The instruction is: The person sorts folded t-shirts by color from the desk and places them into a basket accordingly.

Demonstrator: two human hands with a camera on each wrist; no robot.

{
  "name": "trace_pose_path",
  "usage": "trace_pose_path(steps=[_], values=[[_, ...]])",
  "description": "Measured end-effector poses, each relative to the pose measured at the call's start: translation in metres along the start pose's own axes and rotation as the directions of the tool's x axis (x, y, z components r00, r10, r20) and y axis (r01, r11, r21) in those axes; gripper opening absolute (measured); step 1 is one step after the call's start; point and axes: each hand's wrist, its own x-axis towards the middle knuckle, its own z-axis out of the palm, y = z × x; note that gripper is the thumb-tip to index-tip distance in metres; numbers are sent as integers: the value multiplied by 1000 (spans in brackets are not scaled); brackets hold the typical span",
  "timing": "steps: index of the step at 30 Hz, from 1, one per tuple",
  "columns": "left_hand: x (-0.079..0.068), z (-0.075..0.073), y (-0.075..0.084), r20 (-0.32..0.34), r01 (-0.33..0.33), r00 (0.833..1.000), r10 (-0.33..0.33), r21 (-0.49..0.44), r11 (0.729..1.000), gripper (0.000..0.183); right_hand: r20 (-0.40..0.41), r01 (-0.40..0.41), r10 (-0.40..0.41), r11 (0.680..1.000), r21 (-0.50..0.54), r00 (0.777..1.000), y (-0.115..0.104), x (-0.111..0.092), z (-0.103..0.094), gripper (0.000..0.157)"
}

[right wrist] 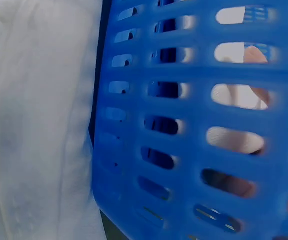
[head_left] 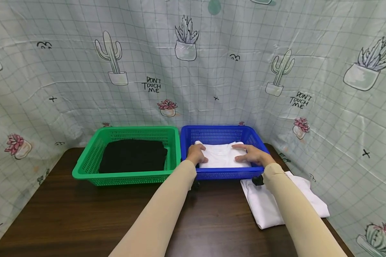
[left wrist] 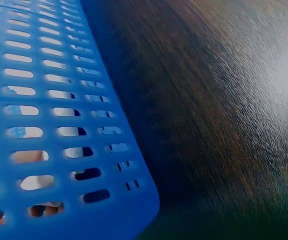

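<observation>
A folded white garment point(head_left: 223, 154), with what looks like a neckline seam, lies in the blue basket point(head_left: 225, 174). My left hand point(head_left: 197, 154) is inside the basket, touching the garment's left side, with thumb and a finger on its top. On the right side, my right hand point(head_left: 252, 154) rests on the same garment, fingers spread and thumb apart. Both wrists reach over the basket's front rim. Through the slots of the blue basket wall point(left wrist: 44, 92) in the left wrist view, and of the basket wall point(right wrist: 189, 110) in the right wrist view, only bits of fingers and white cloth show.
A green basket point(head_left: 125, 176) holding folded black cloth point(head_left: 133, 156) stands left of the blue one. Another folded white cloth point(head_left: 260, 207) lies on the brown table point(head_left: 83, 217) under my right forearm. A printed curtain point(head_left: 212, 78) hangs behind and at both sides.
</observation>
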Motion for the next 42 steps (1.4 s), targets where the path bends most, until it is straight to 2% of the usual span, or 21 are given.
trace_pose_path(steps=[2, 6, 9, 10, 12, 16, 17, 19, 24, 27, 29, 31, 34, 37, 40, 42], values=[[0, 2, 0, 5, -2, 1000, 2, 33, 999, 54, 13, 7, -7, 1000, -27, 1000, 0, -1, 0, 72], [5, 5, -2, 11, 7, 1000, -7, 37, 999, 56, 20, 17, -15, 995, -101, 1000, 1, 1, -1, 74], [12, 9, -6, 8, 15, 1000, -15, 36, 999, 56, 22, 32, -29, 989, -141, 999, 1, 2, -1, 74], [20, 15, -11, -13, -3, 1000, 3, 39, 999, 57, 22, 32, -29, 989, -142, 999, 1, 2, -2, 74], [21, 16, -11, -7, -7, 1000, 7, 56, 998, 59, 24, 32, -29, 987, -154, 999, 1, 2, -2, 75], [11, 9, -7, 6, -60, 998, 59, 105, 993, 61, 25, 23, -19, 985, -169, 1000, -6, -3, -4, 73], [1, 2, 0, 28, -59, 998, 56, 117, 991, 60, 25, 24, -20, 983, -184, 999, -9, -5, -6, 72], [-5, -4, 5, 29, -92, 996, 88, 141, 986, 59, 26, 27, -22, 982, -188, 999, -15, -11, -11, 70], [-15, -21, 18, 29, -166, 986, 164, 174, 971, 58, 10, 119, -120, 973, -197, 993, -33, -40, -26, 64], [-25, -35, 25, 34, -246, 969, 244, 137, 959, 59, -3, 182, -185, 967, -176, 983, -43, -69, -39, 60], [-34, -42, 30, 44, -305, 952, 303, 91, 948, 58, -5, 192, -195, 972, -138, 981, -43, -94, -49, 57], [-46, -49, 34, 56, -355, 934, 352, 48, 934, 59, -9, 196, -197, 975, -101, 980, -39, -117, -59, 54], [-68, -54, 38, 56, -430, 901, 429, -6, 903, 58, -30, 198, -202, 975, -104, 979, -27, -150, -70, 52], [-91, -50, 42, 53, -508, 858, 511, -59, 859, 57, -68, 182, -192, 975, -131, 979, -9, -177, -76, 52], [-110, -37, 45, 58, -569, 813, 579, -127, 812, 57, -99, 138, -155, 978, -159, 983, 13, -197, -74, 55], [-121, -23, 45, 77, -581, 797, 599, -170, 796, 58, -118, 106, -129, 977, -183, 985, 28, -206, -70, 57]])
